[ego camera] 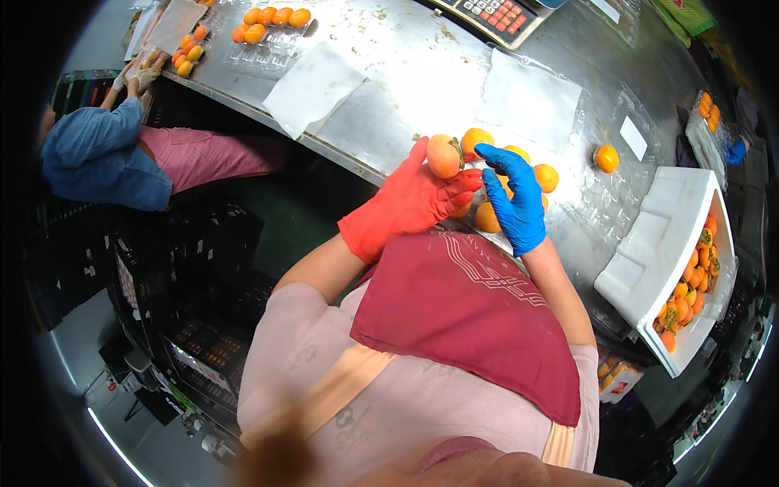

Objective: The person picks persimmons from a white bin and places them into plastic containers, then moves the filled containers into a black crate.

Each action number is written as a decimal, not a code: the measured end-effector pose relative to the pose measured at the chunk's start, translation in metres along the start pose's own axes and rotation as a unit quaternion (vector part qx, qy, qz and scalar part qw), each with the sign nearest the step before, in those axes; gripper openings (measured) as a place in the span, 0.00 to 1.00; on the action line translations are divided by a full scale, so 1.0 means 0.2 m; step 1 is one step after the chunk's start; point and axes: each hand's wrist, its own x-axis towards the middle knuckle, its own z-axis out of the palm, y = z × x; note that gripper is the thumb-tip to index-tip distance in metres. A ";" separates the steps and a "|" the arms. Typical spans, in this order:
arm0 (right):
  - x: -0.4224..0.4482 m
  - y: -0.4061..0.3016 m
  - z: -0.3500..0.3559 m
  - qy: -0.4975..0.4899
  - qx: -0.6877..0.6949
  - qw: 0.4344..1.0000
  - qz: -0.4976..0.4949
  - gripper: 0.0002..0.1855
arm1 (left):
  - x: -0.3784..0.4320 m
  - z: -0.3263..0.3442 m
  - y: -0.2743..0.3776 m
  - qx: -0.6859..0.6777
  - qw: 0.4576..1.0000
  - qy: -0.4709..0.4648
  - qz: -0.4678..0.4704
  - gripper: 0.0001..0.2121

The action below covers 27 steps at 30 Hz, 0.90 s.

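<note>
My left hand point(405, 201), in a red rubber glove, is palm up with a pale orange persimmon point(444, 156) resting on it, its green calyx turned to the right. My right hand point(514, 198), in a blue disposable glove, has its fingers bent and apart, a little to the right of that fruit. Several more persimmons point(546, 178) lie on the steel table around and under my hands, partly hidden by them. A single persimmon point(607, 159) sits farther right, on clear plastic.
A white foam box point(627, 262) of persimmons stands tilted at the right. White sheets point(313, 85), clear plastic trays point(258, 58) and a scale point(499, 18) lie on the steel table point(395, 55). A co-worker in a denim shirt point(103, 158) works at the left; another's blue-gloved hand point(737, 151) shows far right.
</note>
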 end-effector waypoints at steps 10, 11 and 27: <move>-0.06 -0.01 0.00 -0.064 0.085 0.990 0.093 0.25 | -0.02 0.01 -0.05 0.029 0.998 0.044 -0.047 0.27; -0.06 -0.01 0.00 -0.078 0.071 0.989 0.100 0.27 | -0.02 0.02 -0.05 0.046 0.997 0.047 -0.045 0.27; -0.19 -0.07 -0.08 -0.126 0.221 0.931 0.262 0.28 | -0.04 0.12 -0.12 0.220 0.963 0.040 -0.148 0.30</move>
